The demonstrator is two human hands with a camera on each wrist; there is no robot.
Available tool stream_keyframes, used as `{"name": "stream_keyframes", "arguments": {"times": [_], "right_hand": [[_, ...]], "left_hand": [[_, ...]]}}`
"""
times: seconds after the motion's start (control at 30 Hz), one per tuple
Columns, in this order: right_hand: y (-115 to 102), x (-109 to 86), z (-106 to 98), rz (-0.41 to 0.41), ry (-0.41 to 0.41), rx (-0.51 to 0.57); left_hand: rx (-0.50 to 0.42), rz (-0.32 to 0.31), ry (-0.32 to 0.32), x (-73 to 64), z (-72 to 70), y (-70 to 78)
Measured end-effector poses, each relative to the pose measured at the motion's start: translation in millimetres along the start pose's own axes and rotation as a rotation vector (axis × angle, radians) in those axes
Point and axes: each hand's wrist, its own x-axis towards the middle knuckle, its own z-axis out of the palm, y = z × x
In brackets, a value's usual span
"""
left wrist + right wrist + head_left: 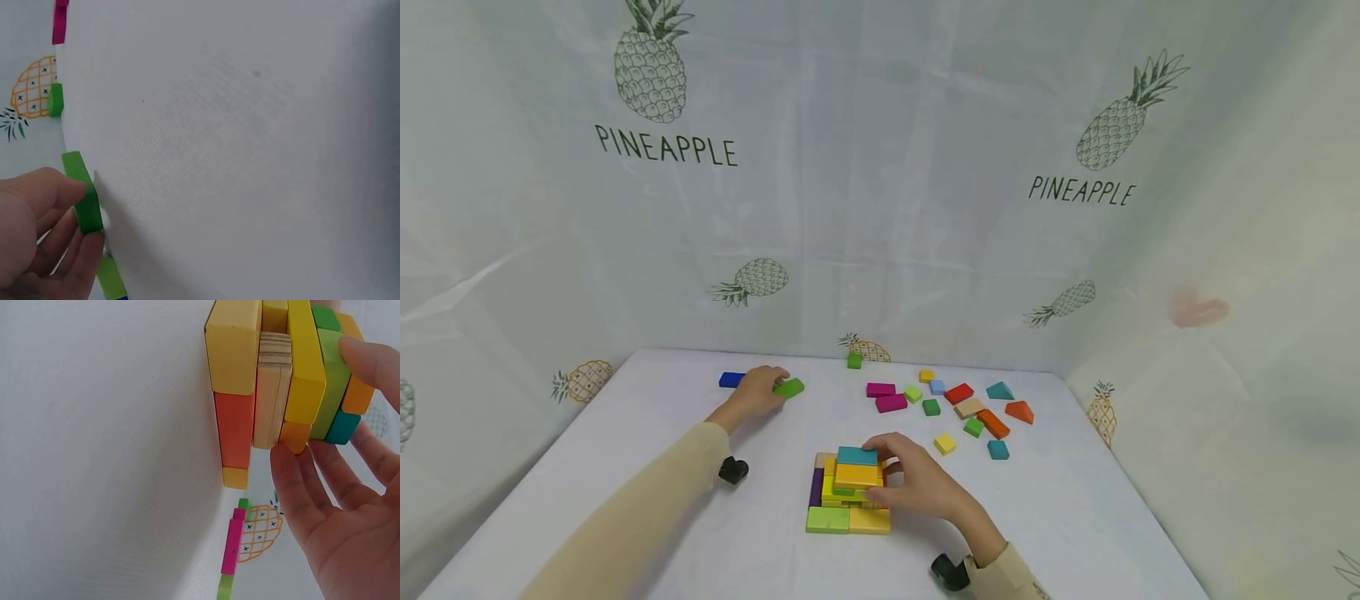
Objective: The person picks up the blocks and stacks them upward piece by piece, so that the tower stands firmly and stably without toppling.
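**Green block pinched, stack steadied**

Green block sits between my left hand's thumb and fingertips, far over on the left of the table, with a blue block just behind my knuckles. My right hand is curved round the right side of the stack, fingers lightly bent and touching its upper layers near the teal block on top; in the wrist view the fingertips rest against the orange and lime edges rather than clamping them.

Risks, as I judge them: the stack is uneven, and the right wrist view shows layers overhanging one another, so a shove from my steadying fingers could slide the upper pieces off the yellow base. My pinch on the green block takes only one end of it, so it could twist or drop as it lifts. Swinging my left sleeve across could also clip the stack's near left corner.

Room to move: open cloth lies between my two hands, a clean lane from the green block to the stack. The loose pile is well apart on the right, behind my right hand. The curtain walls close in at the back and sides, and the green block is not far from the back edge.
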Motion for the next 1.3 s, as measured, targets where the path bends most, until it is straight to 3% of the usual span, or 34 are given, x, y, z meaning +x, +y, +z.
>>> {"name": "stream_keyframes", "arguments": {"times": [0.6,0.83,1.03,1.3], "right_hand": [[-1.3,0.5,0.8,-0.014,-0.011,0.006],[-1.7,0.7,1.6,-0.014,-0.008,0.008],[0.8,0.2,-0.1,-0.021,-0.005,-0.006],[0.8,-0.3,-0.6,-0.023,-0.010,-0.001]], "left_hand": [[-0.017,0.131,-0.042,-21.8,0.9,1.3],[-0.025,0.172,-0.040,-35.3,-5.2,19.8],[-0.024,0.259,-0.025,-48.5,-10.9,43.9],[-0.069,0.270,-0.041,-61.8,-11.1,65.4]]}}
